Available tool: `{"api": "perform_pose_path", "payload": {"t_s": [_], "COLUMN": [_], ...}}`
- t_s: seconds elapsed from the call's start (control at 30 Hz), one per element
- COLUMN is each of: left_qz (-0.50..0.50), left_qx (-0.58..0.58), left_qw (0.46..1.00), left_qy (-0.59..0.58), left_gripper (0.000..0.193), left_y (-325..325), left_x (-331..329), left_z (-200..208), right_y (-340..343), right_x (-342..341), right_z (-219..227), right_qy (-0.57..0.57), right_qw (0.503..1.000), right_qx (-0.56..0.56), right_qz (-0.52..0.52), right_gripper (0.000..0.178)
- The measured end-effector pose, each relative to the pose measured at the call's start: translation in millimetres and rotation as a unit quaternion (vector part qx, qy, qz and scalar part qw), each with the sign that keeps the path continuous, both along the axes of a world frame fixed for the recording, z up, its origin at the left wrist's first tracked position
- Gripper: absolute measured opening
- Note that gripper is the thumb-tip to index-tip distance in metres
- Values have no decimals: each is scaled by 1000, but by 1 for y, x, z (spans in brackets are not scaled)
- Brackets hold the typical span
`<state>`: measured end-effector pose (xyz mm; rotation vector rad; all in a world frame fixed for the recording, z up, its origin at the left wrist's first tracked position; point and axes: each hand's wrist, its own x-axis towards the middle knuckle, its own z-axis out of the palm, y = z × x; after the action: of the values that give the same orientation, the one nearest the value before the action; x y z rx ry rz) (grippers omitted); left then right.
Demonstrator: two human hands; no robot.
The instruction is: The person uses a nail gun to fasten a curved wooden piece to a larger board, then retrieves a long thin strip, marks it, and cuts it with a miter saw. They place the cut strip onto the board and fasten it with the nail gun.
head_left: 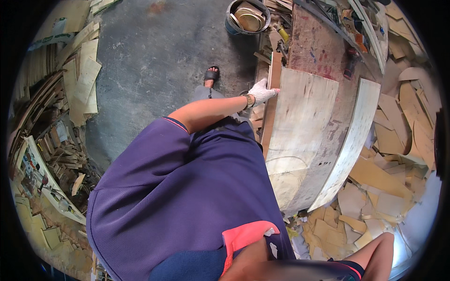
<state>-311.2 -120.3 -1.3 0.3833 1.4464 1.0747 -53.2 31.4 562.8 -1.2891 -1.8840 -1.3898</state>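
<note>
My left hand (262, 92), in a white knit glove with bare fingertips, is closed on the edge of a long, narrow brown wooden board (269, 119). The board runs along the near side of a worn workbench (309, 44). Right beside it lies a pale plywood sheet (302, 110) with a faint curved line on its lower part. Farther right, a long pale plywood strip (354, 136) rests along the bench's other side. Only part of my right arm (382, 255) shows at the lower right; its hand is out of view.
A dark bucket (229, 23) holding round wood pieces stands on the grey floor (150, 61). A cordless drill (350, 63) lies on the bench's far part. Plywood offcuts (379, 201) pile up on the right. Stacked boards and scraps (61, 150) line the left.
</note>
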Motion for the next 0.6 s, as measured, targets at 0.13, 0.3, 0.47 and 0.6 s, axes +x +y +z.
{"api": "perform_pose_path", "payload": {"t_s": [0.13,0.3,0.47,0.6], "left_qz": [-24,80,79,25], "left_qx": [-37,-75,137,204], "left_qw": [999,984,986,943], "left_qy": [28,143,-52,-263], "left_gripper": [72,60,32,51], "left_y": [1,-7,-19,-15], "left_x": [-1,-14,-42,-51], "left_z": [3,36,101,147], "right_y": [3,5,-25,-98], "right_x": [-43,-95,-149,-176], "right_z": [1,-38,-189,-336], "right_qy": [-9,56,301,580], "right_qw": [999,978,796,285], "right_qx": [-16,-119,-472,-758], "right_qz": [43,163,228,88], "right_gripper": [34,31,29,29]}}
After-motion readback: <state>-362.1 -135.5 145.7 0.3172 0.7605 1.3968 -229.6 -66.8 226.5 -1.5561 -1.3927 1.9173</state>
